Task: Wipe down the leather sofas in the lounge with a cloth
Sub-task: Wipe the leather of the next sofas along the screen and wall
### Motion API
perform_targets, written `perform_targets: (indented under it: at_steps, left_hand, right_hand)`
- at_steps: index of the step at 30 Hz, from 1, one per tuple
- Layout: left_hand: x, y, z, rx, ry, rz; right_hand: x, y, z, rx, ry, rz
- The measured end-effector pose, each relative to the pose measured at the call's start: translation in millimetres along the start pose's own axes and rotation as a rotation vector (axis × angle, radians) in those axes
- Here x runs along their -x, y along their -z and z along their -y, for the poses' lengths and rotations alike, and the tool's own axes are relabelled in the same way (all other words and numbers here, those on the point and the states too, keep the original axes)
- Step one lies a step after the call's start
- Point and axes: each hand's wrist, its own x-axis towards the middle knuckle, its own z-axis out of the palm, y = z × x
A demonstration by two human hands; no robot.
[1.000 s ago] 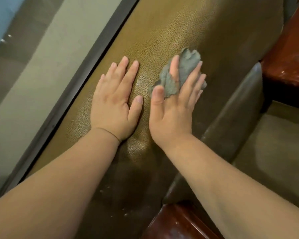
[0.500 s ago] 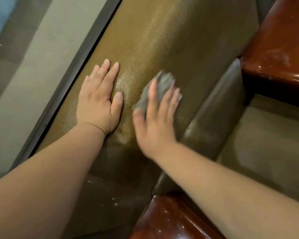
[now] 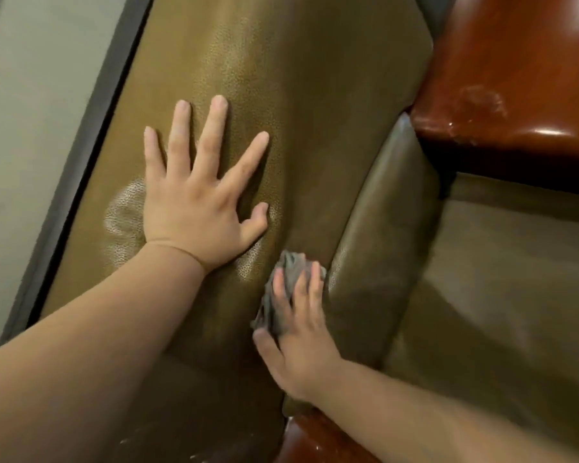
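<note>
The olive-brown leather sofa back (image 3: 298, 105) runs up the middle of the head view. My left hand (image 3: 198, 202) lies flat on it with fingers spread. Lower right, my right hand (image 3: 298, 332) presses a crumpled grey cloth (image 3: 290, 279) against the leather with straight fingers, close to the rolled seam of the inner cushion (image 3: 381, 235). Most of the cloth is hidden under the fingers.
Glossy red-brown wooden armrests sit at the upper right (image 3: 515, 71) and the bottom edge (image 3: 318, 442). The sofa seat (image 3: 502, 295) lies to the right. A dark frame strip (image 3: 81, 168) and a pale wall (image 3: 30, 128) border the sofa on the left.
My right hand has slid the cloth down the sofa back toward me. My left hand stayed flat on the leather and spread its fingers wider.
</note>
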Motion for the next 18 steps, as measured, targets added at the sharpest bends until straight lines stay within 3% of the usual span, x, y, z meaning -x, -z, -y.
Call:
perform_targets:
  at_steps: [3, 7, 9, 12, 16, 18]
  left_hand:
    - [-2.6, 0.4, -1.9, 0.003, -0.003, -0.007]
    - [-1.2, -4.1, 0.0, 0.024, 0.006, -0.05]
    - [-2.0, -4.8, -1.8, 0.03, 0.013, -0.053]
    - [-1.0, -4.1, -2.3, 0.041, 0.014, -0.059]
    - [-1.3, -3.3, -5.5, 0.04, 0.019, -0.054]
    - [-1.3, -3.6, -7.9, 0.035, 0.029, -0.056]
  right_hand:
    - [-2.7, -3.6, -15.8, 0.02, -0.002, 0.01]
    - [-118.3, 55.8, -26.3, -0.164, -0.309, -0.363]
    - [-139.0, 68.3, -31.0, -0.2, -0.379, -0.439]
    - [-89.7, 38.0, -24.0, -0.095, -0.21, -0.344]
    - [-21.3, 11.9, -41.2, -0.053, -0.096, 0.014]
    - [-43.5, 24.1, -49.3, -0.057, -0.077, -0.069]
